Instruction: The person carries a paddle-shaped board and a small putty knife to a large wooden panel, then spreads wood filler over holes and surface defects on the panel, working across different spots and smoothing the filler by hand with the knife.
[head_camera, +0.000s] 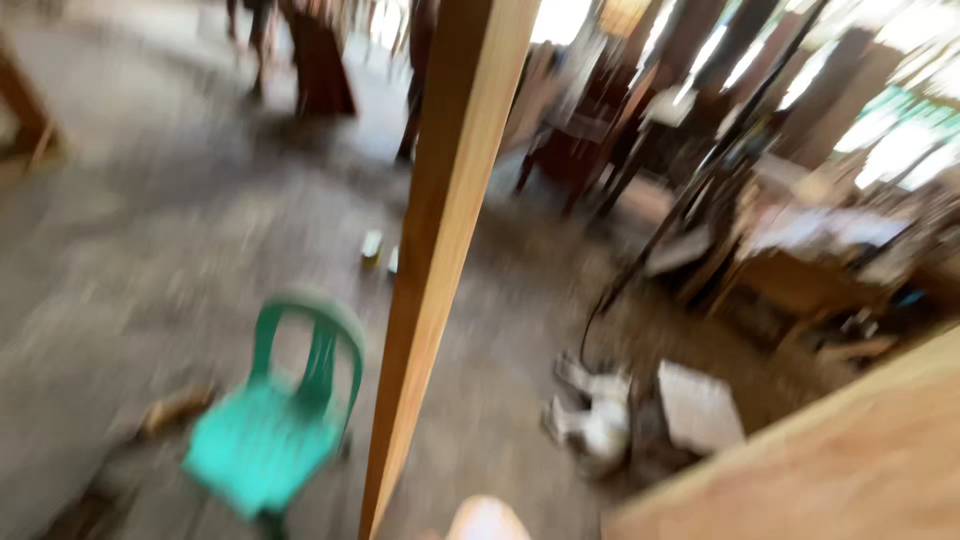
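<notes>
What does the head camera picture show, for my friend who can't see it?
A long wooden plank stands upright in the middle of a blurry workshop. A green plastic chair sits on the dusty floor to its left, dark wooden furniture stands behind, and a wooden board fills the bottom right corner.

Head camera looks steeply down past a close wooden plank (440, 250) to the floor (150, 230).
</notes>
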